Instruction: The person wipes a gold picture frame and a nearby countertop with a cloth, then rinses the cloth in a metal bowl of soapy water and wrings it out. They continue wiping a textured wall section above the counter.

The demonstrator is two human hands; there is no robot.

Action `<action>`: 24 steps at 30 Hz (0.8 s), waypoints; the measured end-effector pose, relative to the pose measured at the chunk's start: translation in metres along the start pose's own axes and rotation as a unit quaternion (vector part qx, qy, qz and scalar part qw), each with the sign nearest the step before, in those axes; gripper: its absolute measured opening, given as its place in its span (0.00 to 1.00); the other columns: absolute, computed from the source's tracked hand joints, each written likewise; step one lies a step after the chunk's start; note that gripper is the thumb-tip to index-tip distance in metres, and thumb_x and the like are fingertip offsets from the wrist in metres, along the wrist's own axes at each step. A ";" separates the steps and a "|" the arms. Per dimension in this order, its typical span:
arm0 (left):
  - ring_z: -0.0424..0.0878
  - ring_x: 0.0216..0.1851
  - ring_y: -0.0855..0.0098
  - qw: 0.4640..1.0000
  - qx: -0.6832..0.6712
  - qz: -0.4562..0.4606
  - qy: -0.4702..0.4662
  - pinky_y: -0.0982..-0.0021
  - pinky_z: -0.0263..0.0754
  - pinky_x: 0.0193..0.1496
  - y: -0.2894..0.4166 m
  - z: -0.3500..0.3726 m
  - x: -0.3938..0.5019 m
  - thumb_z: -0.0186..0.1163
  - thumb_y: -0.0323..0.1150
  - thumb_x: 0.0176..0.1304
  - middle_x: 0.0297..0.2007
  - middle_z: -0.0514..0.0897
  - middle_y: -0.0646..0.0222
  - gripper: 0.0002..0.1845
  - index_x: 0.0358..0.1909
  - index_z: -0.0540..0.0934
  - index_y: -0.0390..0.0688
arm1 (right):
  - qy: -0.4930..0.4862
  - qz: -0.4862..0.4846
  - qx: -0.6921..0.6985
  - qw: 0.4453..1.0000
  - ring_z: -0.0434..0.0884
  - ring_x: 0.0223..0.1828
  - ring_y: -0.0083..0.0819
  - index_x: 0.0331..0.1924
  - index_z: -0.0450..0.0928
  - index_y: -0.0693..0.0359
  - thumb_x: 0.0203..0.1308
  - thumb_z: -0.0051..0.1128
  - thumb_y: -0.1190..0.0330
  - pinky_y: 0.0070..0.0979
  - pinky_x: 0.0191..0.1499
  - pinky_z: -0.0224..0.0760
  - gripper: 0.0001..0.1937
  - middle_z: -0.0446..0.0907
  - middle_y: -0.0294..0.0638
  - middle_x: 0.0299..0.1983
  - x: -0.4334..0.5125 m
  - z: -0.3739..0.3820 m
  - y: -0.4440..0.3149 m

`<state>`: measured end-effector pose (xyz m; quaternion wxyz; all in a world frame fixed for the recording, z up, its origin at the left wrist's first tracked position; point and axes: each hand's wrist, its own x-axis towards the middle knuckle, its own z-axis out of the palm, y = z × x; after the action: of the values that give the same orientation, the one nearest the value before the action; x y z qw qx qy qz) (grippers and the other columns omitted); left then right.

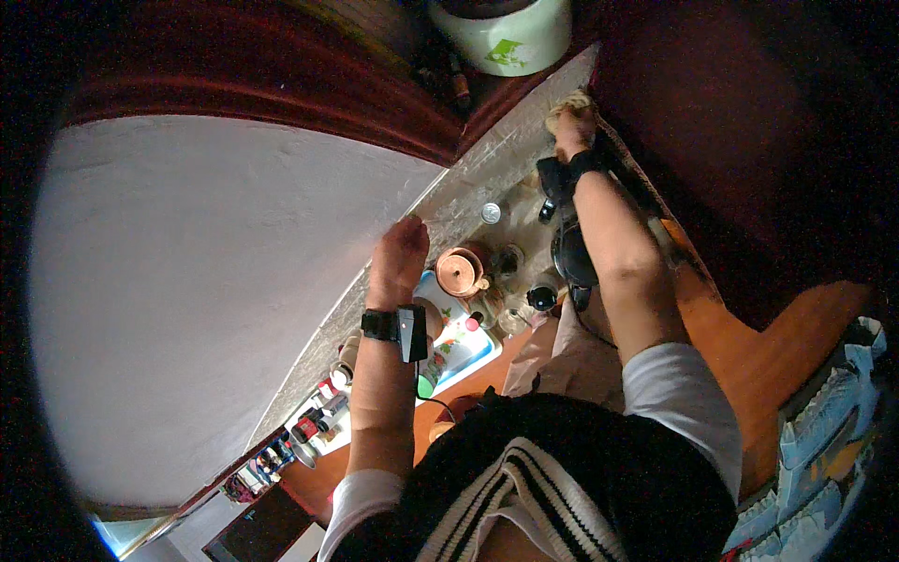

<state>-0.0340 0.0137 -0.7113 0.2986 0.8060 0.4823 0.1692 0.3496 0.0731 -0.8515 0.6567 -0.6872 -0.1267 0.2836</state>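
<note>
My right hand (574, 126) is at the far end of a narrow stone-like counter (477, 172), shut on a bunched pale cloth (570, 102) pressed to the surface. My left hand (400, 256) is curled beside the white wall, above the counter's back edge. Nothing shows in it, though its fingertips are partly hidden. A copper-coloured lidded pot (460, 272) is right of the left hand. Between both arms are a small round silver lid or can (491, 213), a dark-looking glass jar (507, 260) and a black-topped jar (541, 296).
A floral tray (484, 349) holds several containers, one with a pink cap (472, 324). A round black object (572, 253) lies under my right forearm. A white pot with a green print (516, 46) stands beyond the counter. Several small items crowd a lower-left tray (344, 442).
</note>
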 end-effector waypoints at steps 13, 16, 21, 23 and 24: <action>0.78 0.35 0.60 0.997 -0.072 -0.032 -0.001 0.65 0.74 0.40 -0.010 -0.001 0.001 0.54 0.30 0.60 0.30 0.79 0.63 0.03 0.31 0.75 0.42 | -0.070 -0.065 0.006 0.995 0.74 0.40 0.27 0.50 0.73 0.61 0.65 0.47 0.70 0.24 0.43 0.70 0.11 0.76 0.38 0.40 -0.207 0.062 0.045; 0.78 0.36 0.60 1.000 -0.019 0.024 0.002 0.65 0.74 0.40 -0.014 -0.003 0.005 0.54 0.30 0.60 0.31 0.79 0.62 0.04 0.30 0.74 0.41 | -0.164 0.020 0.085 0.983 0.73 0.36 0.25 0.45 0.72 0.60 0.66 0.47 0.69 0.23 0.38 0.69 0.08 0.75 0.36 0.37 -0.230 0.056 0.041; 0.78 0.37 0.61 0.972 0.207 0.104 -0.042 0.66 0.74 0.42 -0.026 -0.005 0.007 0.51 0.32 0.62 0.33 0.80 0.62 0.06 0.30 0.75 0.42 | -0.260 0.103 0.310 0.909 0.73 0.35 0.23 0.44 0.73 0.60 0.67 0.45 0.68 0.22 0.37 0.68 0.07 0.76 0.35 0.35 -0.254 0.051 0.037; 0.78 0.37 0.61 0.990 0.126 0.058 -0.029 0.66 0.74 0.42 -0.029 -0.003 0.007 0.51 0.32 0.62 0.33 0.79 0.62 0.06 0.30 0.74 0.42 | -0.283 0.067 0.164 0.943 0.75 0.36 0.25 0.44 0.75 0.61 0.67 0.46 0.68 0.24 0.39 0.69 0.09 0.77 0.36 0.36 -0.257 0.054 0.048; 0.78 0.37 0.61 0.998 0.055 0.031 -0.022 0.66 0.74 0.41 -0.030 -0.001 0.006 0.51 0.31 0.62 0.32 0.79 0.62 0.05 0.30 0.74 0.42 | -0.293 0.062 0.099 0.949 0.76 0.36 0.26 0.44 0.75 0.62 0.66 0.47 0.67 0.24 0.40 0.69 0.09 0.78 0.37 0.36 -0.258 0.054 0.056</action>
<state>-0.0519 0.0305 -0.7298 0.2587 0.8391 0.4595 0.1339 0.1000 -0.0288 -0.8477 0.6363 -0.5120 -0.2419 0.5239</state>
